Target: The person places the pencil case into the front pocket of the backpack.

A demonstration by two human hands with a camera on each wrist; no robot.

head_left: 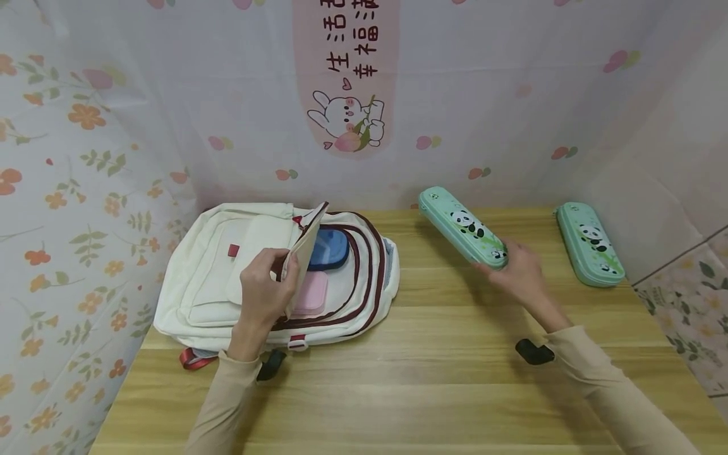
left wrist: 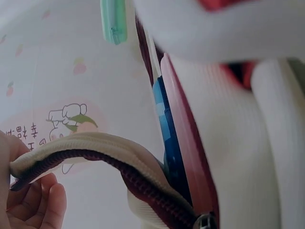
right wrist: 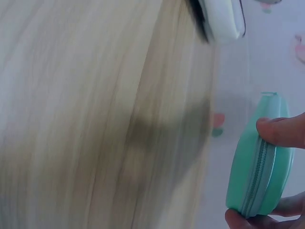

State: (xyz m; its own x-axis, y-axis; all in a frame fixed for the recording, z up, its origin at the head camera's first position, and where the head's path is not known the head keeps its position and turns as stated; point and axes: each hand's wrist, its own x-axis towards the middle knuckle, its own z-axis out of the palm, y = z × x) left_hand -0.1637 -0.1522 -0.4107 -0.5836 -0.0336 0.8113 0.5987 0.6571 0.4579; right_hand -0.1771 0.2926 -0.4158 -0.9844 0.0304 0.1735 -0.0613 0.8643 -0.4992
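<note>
A white backpack (head_left: 210, 272) with dark red zippers lies on the table at the left. My left hand (head_left: 264, 284) pinches the edge of its front pocket flap (left wrist: 95, 145) and holds it raised. Inside the pocket are a blue case (head_left: 330, 248) and a pink case (head_left: 311, 293), also seen edge-on in the left wrist view. Above the table, right of the backpack, my right hand (head_left: 520, 272) grips one end of a mint green pencil case (head_left: 463, 226) with a panda print. In the right wrist view, thumb and fingers hold the zipped case (right wrist: 262, 167) around its sides.
A second mint green panda pencil case (head_left: 591, 243) lies at the table's right end. The wooden table (head_left: 364, 404) meets a printed cloth backdrop (head_left: 483, 95) behind and a floral cloth (head_left: 74, 221) at the left. A red strap loop (head_left: 196, 360) hangs from the backpack.
</note>
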